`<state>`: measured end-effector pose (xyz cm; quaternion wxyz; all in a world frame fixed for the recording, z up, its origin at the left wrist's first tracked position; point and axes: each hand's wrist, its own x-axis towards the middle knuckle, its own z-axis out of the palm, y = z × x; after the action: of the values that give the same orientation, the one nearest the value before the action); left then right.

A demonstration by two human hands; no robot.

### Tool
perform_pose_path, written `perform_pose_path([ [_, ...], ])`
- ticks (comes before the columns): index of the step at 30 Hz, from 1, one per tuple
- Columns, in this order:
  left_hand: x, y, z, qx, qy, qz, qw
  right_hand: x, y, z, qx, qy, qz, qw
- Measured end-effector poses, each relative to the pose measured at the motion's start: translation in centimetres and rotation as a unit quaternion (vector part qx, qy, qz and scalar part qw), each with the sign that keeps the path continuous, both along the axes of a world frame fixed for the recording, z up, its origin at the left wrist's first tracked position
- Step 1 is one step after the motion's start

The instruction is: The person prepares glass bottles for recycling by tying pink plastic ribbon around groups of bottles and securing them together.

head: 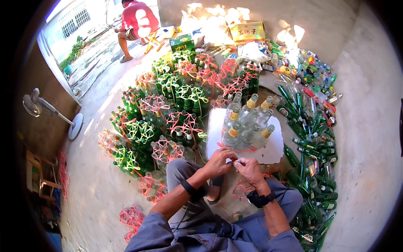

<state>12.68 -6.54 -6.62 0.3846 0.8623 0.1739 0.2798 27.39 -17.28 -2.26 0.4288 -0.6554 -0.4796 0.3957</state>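
A cluster of clear glass bottles [248,121] stands upright on a white board [277,148] before my knees, several with yellow neck labels. Around the base of the cluster runs a pink plastic strap [247,151]. Close to its near side, my left hand [220,162] and my right hand [249,171] meet with fingertips pinched together. The strap appears to run into the fingers, though the part between them is too small to see clearly. More pink strap [241,190] hangs in loops below my right hand.
Strapped bundles of green bottles [140,132] crowd the floor at the left. Loose green bottles [310,151] lie heaped along the right wall, with plastic bottles [315,71] behind. A pink strap tangle [131,219], a fan [75,126], a carton [247,31] and a seated person [138,20] surround me.
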Motion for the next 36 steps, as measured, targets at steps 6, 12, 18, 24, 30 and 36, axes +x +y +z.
perform_pose_path([
  [6,-1.8,2.7,1.2,-0.32,-0.046,0.08,0.943,3.0,-0.3,2.2,0.029,-0.042,0.016,0.999],
  [12,-1.9,4.1,2.2,-0.485,-0.175,0.078,0.853,3.7,0.9,1.7,0.036,-0.023,-0.046,0.998],
  [18,-0.6,3.9,5.7,-0.539,-0.252,0.005,0.803,2.0,4.0,0.8,0.009,0.032,-0.053,0.998],
  [24,-0.9,4.8,4.4,-0.545,-0.303,-0.08,0.778,-0.2,6.1,1.0,0.02,0.127,-0.066,0.99],
  [30,-0.4,3.7,7.2,-0.515,-0.274,0.003,0.812,-0.8,6.4,0.3,0.025,0.19,-0.088,0.977],
  [36,0.1,4.6,7.6,-0.149,-0.127,0.055,0.979,-0.8,5.8,-1.2,0.04,0.239,-0.082,0.967],
])
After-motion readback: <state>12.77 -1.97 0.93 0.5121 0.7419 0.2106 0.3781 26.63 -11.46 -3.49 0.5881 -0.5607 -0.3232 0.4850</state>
